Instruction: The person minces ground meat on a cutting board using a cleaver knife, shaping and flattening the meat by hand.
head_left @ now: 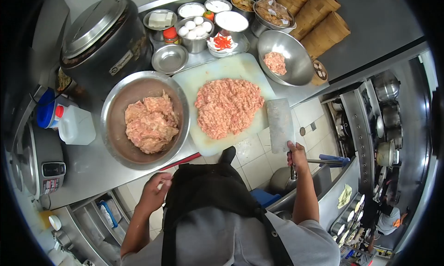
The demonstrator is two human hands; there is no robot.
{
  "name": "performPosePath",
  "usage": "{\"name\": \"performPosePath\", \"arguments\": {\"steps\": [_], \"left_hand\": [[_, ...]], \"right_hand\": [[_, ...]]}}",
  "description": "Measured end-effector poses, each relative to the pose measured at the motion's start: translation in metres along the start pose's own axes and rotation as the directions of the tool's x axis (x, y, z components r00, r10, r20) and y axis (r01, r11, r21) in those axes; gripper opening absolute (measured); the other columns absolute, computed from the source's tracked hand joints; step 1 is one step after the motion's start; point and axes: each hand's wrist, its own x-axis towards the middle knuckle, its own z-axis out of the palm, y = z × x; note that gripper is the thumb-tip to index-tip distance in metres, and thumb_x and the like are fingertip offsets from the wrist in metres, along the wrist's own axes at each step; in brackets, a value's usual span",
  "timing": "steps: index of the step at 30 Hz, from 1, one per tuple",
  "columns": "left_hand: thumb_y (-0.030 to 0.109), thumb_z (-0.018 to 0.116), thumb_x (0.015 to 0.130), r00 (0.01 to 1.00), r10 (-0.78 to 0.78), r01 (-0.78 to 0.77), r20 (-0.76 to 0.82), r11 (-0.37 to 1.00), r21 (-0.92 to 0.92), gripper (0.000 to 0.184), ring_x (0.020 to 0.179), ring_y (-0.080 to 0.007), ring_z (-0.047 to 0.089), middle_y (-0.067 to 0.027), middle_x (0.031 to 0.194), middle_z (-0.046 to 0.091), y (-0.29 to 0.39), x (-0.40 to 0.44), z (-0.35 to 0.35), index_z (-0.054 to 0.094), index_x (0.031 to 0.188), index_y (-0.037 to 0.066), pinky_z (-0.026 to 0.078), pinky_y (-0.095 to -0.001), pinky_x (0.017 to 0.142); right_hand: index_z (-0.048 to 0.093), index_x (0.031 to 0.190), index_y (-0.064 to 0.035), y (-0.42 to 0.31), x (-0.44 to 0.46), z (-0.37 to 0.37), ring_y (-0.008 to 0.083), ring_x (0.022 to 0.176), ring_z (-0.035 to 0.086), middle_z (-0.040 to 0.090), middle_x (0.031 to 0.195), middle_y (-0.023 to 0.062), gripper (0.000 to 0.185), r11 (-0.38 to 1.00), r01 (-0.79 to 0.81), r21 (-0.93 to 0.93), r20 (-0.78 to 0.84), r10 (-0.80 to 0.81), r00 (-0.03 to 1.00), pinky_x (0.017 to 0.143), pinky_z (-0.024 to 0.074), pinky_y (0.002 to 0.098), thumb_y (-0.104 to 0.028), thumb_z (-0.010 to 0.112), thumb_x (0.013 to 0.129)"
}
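My right hand (297,156) grips the handle of a cleaver (280,129), its broad grey blade held up beside the right edge of the cutting board (185,83). On the board lies a flattened mound of minced meat (229,107). My left hand (155,190) is near the apron's left side, below the counter edge, with its fingers curled. A small whitish patch shows at those fingers, too small to make out. Left of the board, a large steel bowl (108,143) holds a lump of meat mixture (152,122).
A steel bowl (296,57) with a little mince stands at the back right, near bamboo steamers (323,32). Eggs (195,28), a red-lidded jar (170,35) and a small dish (169,59) line the back. A lidded pot (106,39) stands left. Another person (388,219) is far right.
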Motion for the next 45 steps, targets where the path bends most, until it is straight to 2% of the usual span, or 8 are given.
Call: {"name": "performPosePath", "arguments": {"steps": [5, 13, 17, 27, 30, 37, 38, 45], "left_hand": [[0.02, 0.06, 0.095, 0.984, 0.173, -0.176, 0.036, 0.976, 0.13, 0.049, 0.131, -0.0302, 0.046, -0.0184, 0.139, 0.049, 0.051, 0.071, 0.08, 0.045, 0.138, 0.0, 0.035, -0.039, 0.109], [0.029, 0.051, 0.099, 0.843, 0.15, -0.088, -0.517, 0.986, 0.143, 0.071, 0.145, -0.0357, 0.023, -0.0254, 0.155, 0.023, 0.006, 0.168, 0.156, 0.017, 0.15, -0.007, 0.018, -0.0416, 0.118], [0.032, 0.047, 0.101, 0.717, 0.213, -0.154, -0.663, 0.977, 0.147, 0.07, 0.145, -0.0354, 0.021, -0.0251, 0.156, 0.022, 0.009, 0.192, 0.175, 0.017, 0.15, -0.007, 0.016, -0.0409, 0.119], [0.031, 0.04, 0.104, 0.662, 0.123, -0.294, -0.739, 0.95, -0.105, 0.064, 0.144, -0.0308, 0.026, -0.0219, 0.156, 0.021, 0.032, 0.212, 0.205, 0.015, 0.152, -0.003, 0.023, -0.04, 0.117], [0.036, 0.038, 0.104, 0.638, 0.178, -0.308, -0.749, 0.951, -0.036, 0.063, 0.144, -0.0319, 0.025, -0.0212, 0.156, 0.024, 0.058, 0.223, 0.195, 0.019, 0.152, -0.001, 0.02, -0.0411, 0.117], [0.037, 0.041, 0.101, 0.728, 0.325, -0.267, -0.604, 0.945, 0.186, 0.059, 0.144, -0.0364, 0.024, -0.0232, 0.154, 0.029, 0.063, 0.256, 0.166, 0.034, 0.144, -0.003, 0.017, -0.0482, 0.118], [0.036, 0.042, 0.101, 0.741, 0.303, -0.218, -0.599, 0.952, 0.213, 0.059, 0.144, -0.0374, 0.024, -0.0246, 0.153, 0.029, 0.055, 0.252, 0.162, 0.034, 0.144, -0.003, 0.017, -0.048, 0.118], [0.031, 0.049, 0.098, 0.77, 0.271, -0.178, -0.578, 0.961, 0.212, 0.073, 0.144, -0.0456, 0.018, -0.0342, 0.153, 0.02, 0.005, 0.199, 0.155, 0.017, 0.146, -0.015, 0.013, -0.0482, 0.119]], "right_hand": [[0.048, 0.084, -0.0066, 0.005, 0.058, 0.0, 0.0116, 0.038, 0.042, 0.045, 0.053, 0.0008, 0.039, 0.984, 0.142, -0.109, 0.148, -0.126, 0.981, 0.035, 0.0374, 0.0284, -0.041, 0.06, 0.095], [0.056, 0.1, 0.0074, -0.073, 0.117, 0.039, 0.0234, 0.047, 0.057, 0.057, 0.059, 0.0126, 0.052, 0.879, 0.391, -0.273, 0.476, -0.23, 0.849, 0.046, 0.0456, 0.036, -0.044, 0.055, 0.097], [0.053, 0.107, 0.01, -0.108, 0.127, 0.061, 0.0493, 0.092, 0.06, 0.064, 0.09, 0.0313, 0.043, 0.519, 0.749, -0.412, 0.61, -0.453, 0.65, 0.081, 0.0479, 0.0495, -0.032, 0.049, 0.097], [0.052, 0.092, 0.0029, -0.088, 0.017, 0.115, 0.0356, 0.072, 0.068, 0.065, 0.084, 0.0232, 0.012, -0.134, 0.797, -0.589, 0.723, -0.527, 0.446, 0.065, 0.0548, 0.0462, -0.006, 0.052, 0.084], [0.051, 0.09, 0.003, -0.108, 0.019, 0.097, 0.0384, 0.066, 0.067, 0.064, 0.078, 0.0239, 0.011, 0.01, 0.888, -0.46, 0.712, -0.593, 0.376, 0.063, 0.0544, 0.0479, -0.007, 0.05, 0.086], [0.052, 0.097, -0.0044, -0.12, 0.029, 0.07, 0.0397, 0.074, 0.065, 0.062, 0.071, 0.0207, 0.026, 0.572, 0.736, -0.363, 0.398, -0.619, 0.677, 0.064, 0.0475, 0.0476, -0.03, 0.052, 0.1], [0.053, 0.091, -0.0003, -0.111, 0.04, 0.064, 0.0202, 0.064, 0.058, 0.056, 0.065, 0.0081, 0.036, 0.629, 0.718, -0.299, 0.359, -0.622, 0.695, 0.062, 0.0446, 0.033, -0.035, 0.052, 0.1], [0.051, 0.083, -0.0061, -0.036, 0.087, 0.008, 0.0099, 0.039, 0.042, 0.043, 0.052, -0.0007, 0.044, 0.919, 0.334, -0.212, 0.224, -0.287, 0.931, 0.035, 0.0377, 0.0279, -0.047, 0.053, 0.098]]}}
